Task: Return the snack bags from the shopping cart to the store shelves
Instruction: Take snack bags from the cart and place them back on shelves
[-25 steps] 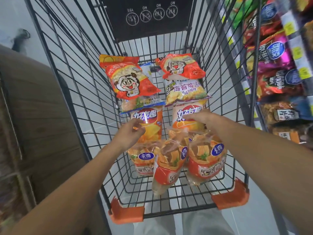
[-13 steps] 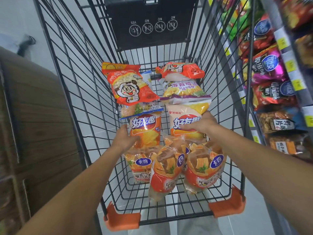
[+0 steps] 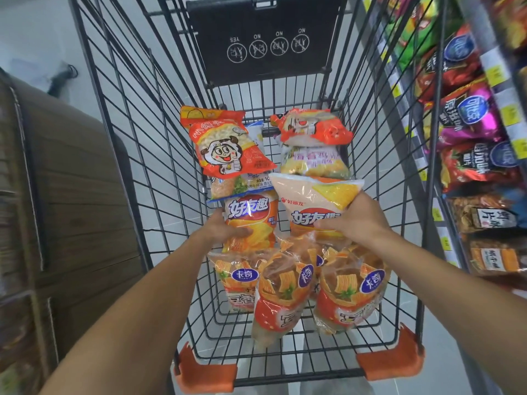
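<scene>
A black wire shopping cart (image 3: pixel 119 155) holds several snack bags. My left hand (image 3: pixel 222 228) grips an orange chip bag (image 3: pixel 251 220) in the middle of the cart. My right hand (image 3: pixel 353 218) holds a second, paler chip bag (image 3: pixel 313 201) of the same brand, lifted and tilted above the others. Nearer to me lie three clear bags with blue round labels (image 3: pixel 285 292). At the far end rest two red cartoon-face bags (image 3: pixel 225 143) on top of other bags. Store shelves (image 3: pixel 470 121) with snack bags stand to the right.
A brown wooden unit (image 3: pixel 71 195) stands close on the left of the cart. Orange corner bumpers (image 3: pixel 205 372) mark the cart's near edge. A black child-seat flap with round icons (image 3: pixel 265 35) closes the far end. Grey floor shows beyond the cart.
Both hands have closed on the two chip bags. The right hand has raised its bag, so its pale top now shows above the other bags. The view has shifted slightly toward the cart.
</scene>
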`<state>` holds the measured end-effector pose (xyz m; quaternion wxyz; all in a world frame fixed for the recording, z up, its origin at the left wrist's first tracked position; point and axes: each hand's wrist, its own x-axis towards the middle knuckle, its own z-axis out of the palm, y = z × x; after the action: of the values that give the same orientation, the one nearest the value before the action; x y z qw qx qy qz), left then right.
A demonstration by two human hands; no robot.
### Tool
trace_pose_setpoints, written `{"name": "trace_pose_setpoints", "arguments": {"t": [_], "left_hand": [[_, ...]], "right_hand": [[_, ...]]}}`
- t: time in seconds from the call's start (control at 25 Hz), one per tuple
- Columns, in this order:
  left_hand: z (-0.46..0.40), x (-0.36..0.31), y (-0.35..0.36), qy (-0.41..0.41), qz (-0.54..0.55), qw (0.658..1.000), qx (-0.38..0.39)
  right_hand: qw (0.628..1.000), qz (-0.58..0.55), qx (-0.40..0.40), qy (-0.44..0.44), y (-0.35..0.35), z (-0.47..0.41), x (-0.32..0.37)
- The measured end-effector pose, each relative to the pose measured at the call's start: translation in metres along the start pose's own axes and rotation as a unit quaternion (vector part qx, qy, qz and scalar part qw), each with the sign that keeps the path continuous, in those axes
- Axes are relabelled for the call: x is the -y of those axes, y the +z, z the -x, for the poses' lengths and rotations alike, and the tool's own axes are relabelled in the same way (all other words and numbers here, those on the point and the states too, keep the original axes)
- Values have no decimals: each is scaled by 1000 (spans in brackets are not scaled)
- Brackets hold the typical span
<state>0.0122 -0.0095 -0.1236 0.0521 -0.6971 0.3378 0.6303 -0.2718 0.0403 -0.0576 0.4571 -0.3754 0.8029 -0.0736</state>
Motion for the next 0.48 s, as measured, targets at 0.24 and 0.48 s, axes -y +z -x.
{"name": "trace_pose_setpoints", "arguments": {"t": [0.24, 0.48], "left_hand": [[2, 0, 3, -7, 8, 1000, -9], [-6, 7, 0, -2, -7, 1000, -2]], "right_hand": [[996, -25, -34, -72, -5, 4, 7], [991, -71, -29, -108, -9, 6, 2]]}}
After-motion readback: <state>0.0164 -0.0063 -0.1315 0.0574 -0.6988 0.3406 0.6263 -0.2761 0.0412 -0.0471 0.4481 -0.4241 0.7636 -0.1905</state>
